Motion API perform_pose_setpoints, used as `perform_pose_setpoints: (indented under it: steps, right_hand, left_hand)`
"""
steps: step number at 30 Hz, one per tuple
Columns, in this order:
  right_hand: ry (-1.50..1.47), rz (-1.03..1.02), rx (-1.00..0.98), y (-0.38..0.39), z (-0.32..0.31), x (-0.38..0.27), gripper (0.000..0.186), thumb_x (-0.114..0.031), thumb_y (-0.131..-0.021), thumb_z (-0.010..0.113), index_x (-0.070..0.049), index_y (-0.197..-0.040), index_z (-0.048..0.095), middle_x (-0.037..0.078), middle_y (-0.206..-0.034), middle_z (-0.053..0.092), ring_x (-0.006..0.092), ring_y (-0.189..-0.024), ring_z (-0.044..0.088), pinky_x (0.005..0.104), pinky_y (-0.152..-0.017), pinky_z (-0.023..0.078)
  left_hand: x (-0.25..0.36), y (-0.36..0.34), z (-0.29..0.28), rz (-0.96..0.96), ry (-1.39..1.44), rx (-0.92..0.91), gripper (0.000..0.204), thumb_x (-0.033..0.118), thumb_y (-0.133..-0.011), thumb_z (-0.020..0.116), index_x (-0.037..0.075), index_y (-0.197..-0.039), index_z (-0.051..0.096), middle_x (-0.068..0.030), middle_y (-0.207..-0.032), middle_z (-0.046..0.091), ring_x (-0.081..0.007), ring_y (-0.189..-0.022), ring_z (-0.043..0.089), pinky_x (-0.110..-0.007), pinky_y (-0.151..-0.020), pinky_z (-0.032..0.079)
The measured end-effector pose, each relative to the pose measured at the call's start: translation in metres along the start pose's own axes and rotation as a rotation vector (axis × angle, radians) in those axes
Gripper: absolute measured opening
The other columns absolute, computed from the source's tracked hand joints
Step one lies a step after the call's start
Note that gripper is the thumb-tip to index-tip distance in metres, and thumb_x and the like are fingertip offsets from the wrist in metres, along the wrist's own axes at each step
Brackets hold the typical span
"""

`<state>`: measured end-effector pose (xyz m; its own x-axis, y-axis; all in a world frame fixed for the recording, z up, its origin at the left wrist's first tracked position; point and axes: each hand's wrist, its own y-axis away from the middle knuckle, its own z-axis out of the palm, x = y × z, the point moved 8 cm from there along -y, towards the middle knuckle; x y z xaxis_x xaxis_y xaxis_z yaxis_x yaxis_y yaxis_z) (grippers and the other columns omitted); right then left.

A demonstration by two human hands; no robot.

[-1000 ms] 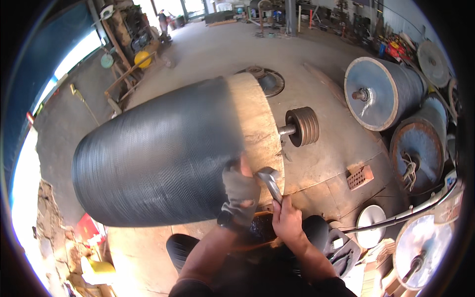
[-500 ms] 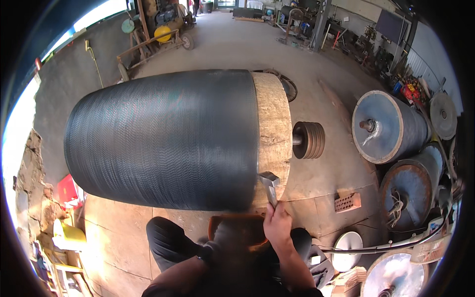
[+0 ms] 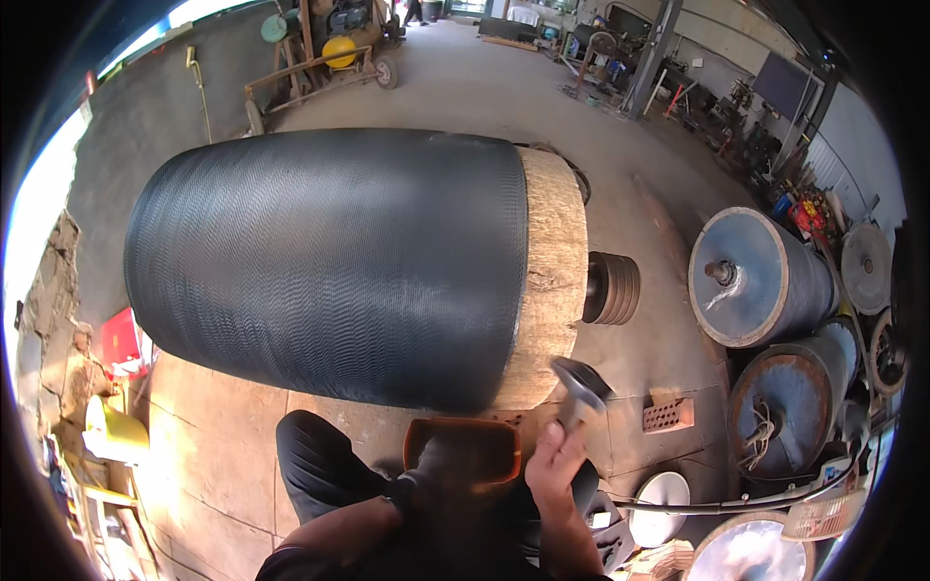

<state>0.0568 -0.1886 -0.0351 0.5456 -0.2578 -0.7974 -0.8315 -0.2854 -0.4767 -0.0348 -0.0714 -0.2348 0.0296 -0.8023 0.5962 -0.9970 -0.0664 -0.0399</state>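
Observation:
A large drum wound with fine dark ridged rows lies on its side in front of me, with a pale, rough, wood-like band round its right end. My right hand is closed round the handle of a hammer, whose metal head is raised just off the band's lower right edge. My left hand, which looks dark-gloved, reaches toward the drum's near underside. It is dim and blurred there, and its fingers are hidden. An orange-rimmed container sits between my knees, beside that hand.
A grooved pulley juts from the drum's right end on a shaft. A perforated brick lies on the floor to the right. Several metal rollers stand along the right side. A yellow stool-like thing is at left.
The hammer has lifted off the drum's edge and swung right, away from the band, with my right hand. The whole view has shifted slightly. My left arm stays in about the same place.

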Motion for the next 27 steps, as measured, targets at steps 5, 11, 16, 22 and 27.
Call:
perform_pose_setpoints:
  steps: [5,11,16,22,27]
  right_hand:
    - [0.516,0.001,-0.271,-0.028,0.039,0.013,0.022,-0.020,-0.103,0.061,0.001,-0.098,0.058,0.025,-0.081,0.069,0.0488,-0.067,0.067,0.0536,-0.058,0.053]
    - [0.168,-0.172,-0.006,-0.011,-0.003,-0.023,0.022,-0.020,-0.106,0.059,0.002,-0.104,0.057,0.027,-0.075,0.065,0.0479,-0.066,0.065,0.0510,-0.055,0.049]
    - [0.448,-0.038,-0.209,-0.010,0.020,0.008,0.020,-0.020,-0.104,0.061,0.000,-0.105,0.062,0.020,-0.073,0.065,0.0437,-0.067,0.067,0.0494,-0.058,0.052]
    - [0.438,-0.387,-0.016,-0.008,0.006,-0.023,0.024,-0.022,-0.106,0.055,-0.002,-0.092,0.057,0.024,-0.077,0.064,0.0438,-0.064,0.062,0.0454,-0.057,0.050]
    - [0.336,0.044,-0.189,-0.012,0.015,0.017,0.026,-0.025,-0.104,0.061,0.000,-0.097,0.058,0.027,-0.076,0.067,0.0502,-0.069,0.067,0.0563,-0.058,0.052]
  left_hand:
    - [-0.017,0.005,0.036,-0.033,-0.503,-0.048,0.024,0.029,-0.096,0.062,0.007,-0.103,0.069,-0.0129,-0.091,0.066,-0.0279,-0.070,0.067,-0.044,-0.053,0.052]
    - [-0.015,0.018,0.016,-0.219,-0.346,0.504,0.020,0.023,-0.101,0.053,0.008,-0.098,0.066,-0.0127,-0.083,0.060,-0.0253,-0.062,0.060,-0.042,-0.046,0.043]
    - [-0.008,0.012,-0.009,-0.244,-0.191,0.366,0.026,0.030,-0.102,0.053,0.007,-0.095,0.064,-0.0127,-0.084,0.061,-0.0281,-0.067,0.062,-0.043,-0.052,0.045]
    - [0.037,0.008,-0.114,-0.493,-0.167,0.646,0.036,0.039,-0.103,0.053,0.006,-0.092,0.062,-0.0126,-0.084,0.063,-0.0313,-0.071,0.063,-0.044,-0.059,0.049]
    - [0.089,-0.010,-0.249,0.077,-0.308,0.862,0.019,0.019,-0.089,0.065,0.004,-0.101,0.063,-0.0152,-0.096,0.065,-0.0355,-0.082,0.064,-0.047,-0.067,0.052]
